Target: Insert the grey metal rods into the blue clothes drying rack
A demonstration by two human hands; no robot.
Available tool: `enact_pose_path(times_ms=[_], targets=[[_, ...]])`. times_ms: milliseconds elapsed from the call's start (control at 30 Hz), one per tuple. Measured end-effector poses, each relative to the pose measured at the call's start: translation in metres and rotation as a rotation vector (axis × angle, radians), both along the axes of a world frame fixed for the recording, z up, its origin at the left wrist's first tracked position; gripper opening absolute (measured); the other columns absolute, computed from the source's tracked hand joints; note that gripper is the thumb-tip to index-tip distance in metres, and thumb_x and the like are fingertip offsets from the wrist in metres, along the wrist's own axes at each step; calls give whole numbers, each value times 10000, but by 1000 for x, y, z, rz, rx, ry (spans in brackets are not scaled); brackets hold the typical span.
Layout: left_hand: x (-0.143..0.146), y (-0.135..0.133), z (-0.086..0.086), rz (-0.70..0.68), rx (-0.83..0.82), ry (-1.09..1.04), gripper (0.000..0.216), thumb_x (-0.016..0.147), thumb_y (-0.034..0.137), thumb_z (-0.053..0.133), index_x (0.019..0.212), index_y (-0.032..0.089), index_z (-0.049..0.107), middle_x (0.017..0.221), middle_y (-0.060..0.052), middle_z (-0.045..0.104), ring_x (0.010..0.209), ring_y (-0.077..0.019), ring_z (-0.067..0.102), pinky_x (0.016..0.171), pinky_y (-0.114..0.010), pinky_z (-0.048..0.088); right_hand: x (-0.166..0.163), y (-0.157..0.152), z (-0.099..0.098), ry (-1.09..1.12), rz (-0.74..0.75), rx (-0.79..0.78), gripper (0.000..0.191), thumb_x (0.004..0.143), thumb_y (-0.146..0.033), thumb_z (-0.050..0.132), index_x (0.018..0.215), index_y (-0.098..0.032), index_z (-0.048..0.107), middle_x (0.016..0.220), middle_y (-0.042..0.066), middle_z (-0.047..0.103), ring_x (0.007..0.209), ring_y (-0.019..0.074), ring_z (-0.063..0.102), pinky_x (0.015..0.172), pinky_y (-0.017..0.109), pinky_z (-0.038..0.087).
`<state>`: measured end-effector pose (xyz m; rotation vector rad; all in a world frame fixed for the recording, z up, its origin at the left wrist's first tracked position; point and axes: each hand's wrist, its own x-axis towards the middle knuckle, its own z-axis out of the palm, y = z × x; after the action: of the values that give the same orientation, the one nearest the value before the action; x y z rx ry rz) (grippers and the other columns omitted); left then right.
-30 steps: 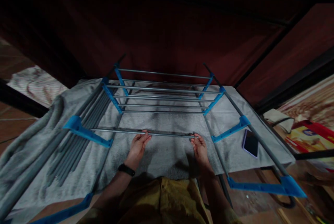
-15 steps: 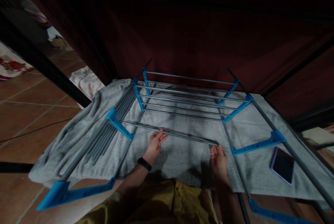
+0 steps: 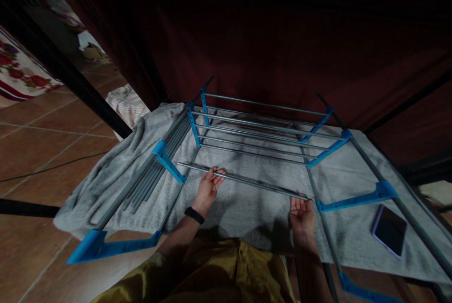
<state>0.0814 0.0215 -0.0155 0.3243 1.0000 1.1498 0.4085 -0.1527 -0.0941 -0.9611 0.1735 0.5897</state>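
Note:
My left hand point(image 3: 209, 187) is closed around a thin grey metal rod point(image 3: 257, 184), a little left of its middle. The rod's right end rests in the fingers of my right hand point(image 3: 302, 213), palm turned up. Both hands are between the two sides of a rack frame made of grey tubes and blue plastic brackets. The left blue bracket point(image 3: 168, 163) is near the rod's left tip, apart from it as far as I can tell. On the other side, the right blue bracket point(image 3: 356, 200) stands beyond my right hand. Several crossbars point(image 3: 254, 141) span the frame's far part.
A bundle of loose grey rods point(image 3: 155, 171) lies at the frame's left on a grey blanket point(image 3: 240, 218). A phone point(image 3: 389, 230) lies on the right. Dark red curtain-like cloth point(image 3: 261, 53) hangs behind. Tiled floor point(image 3: 42, 152) and a cable are at left.
The rod has shifted slightly to the right in the picture, with both hands on it. My right hand has turned palm up more. The whole view has also shifted a little.

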Motion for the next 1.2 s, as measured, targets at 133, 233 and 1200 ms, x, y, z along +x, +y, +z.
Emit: enact_pose_path(times_ms=[133,233,1200], targets=[[5,-6,-2,-40,2,-22,145,1035,284,830,1032,175,735,1018,-130,872,953,-229,862,927,-357,686,-1,3,8,33,12,-9,38,915,-264,775,900,-283,745,898,6,822,826,152,834,837,241,719],[9,-11,-4,-66,12,-42,146,1011,265,855,1000,172,742,1000,-130,870,955,-235,864,929,-357,687,-1,1,8,39,57,-35,137,870,-164,721,877,-301,727,895,6,831,801,172,836,747,270,737],[-20,-1,1,196,51,213,313,914,107,829,1066,269,608,909,-3,800,874,-194,819,805,-284,623,10,-26,10,-3,115,-178,129,842,-211,711,916,-318,708,976,19,866,843,163,855,773,258,733]])
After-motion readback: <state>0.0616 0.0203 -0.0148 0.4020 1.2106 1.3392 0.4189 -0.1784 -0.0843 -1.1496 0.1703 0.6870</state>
